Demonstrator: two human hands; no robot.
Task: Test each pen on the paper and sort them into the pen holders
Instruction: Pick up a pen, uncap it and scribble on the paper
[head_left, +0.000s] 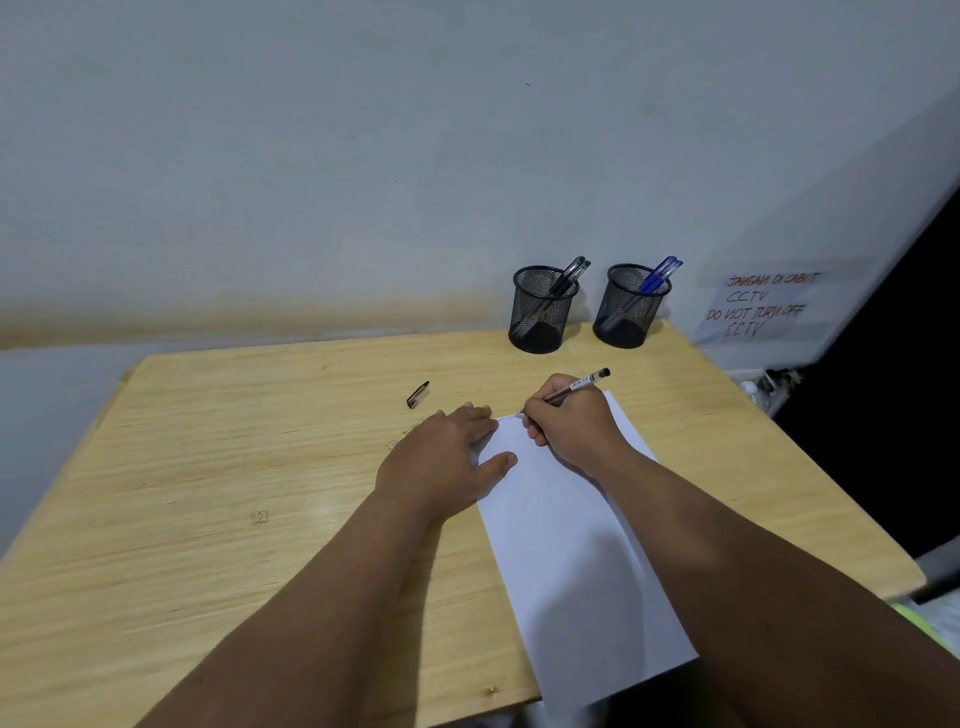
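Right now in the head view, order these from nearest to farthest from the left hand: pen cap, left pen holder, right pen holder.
1. Pen cap, on the table just beyond the left hand.
2. Left pen holder, at the back, holding black pens.
3. Right pen holder, farther right, holding blue pens.

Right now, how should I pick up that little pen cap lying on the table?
Pinch the pen cap across its narrow sides near the middle, coming straight down from above. It lies flat and alone on the wooden table, slanted, so turn your fingers square to its length. The left hand, pressing the paper, is nearer; the right hand holds the pen.
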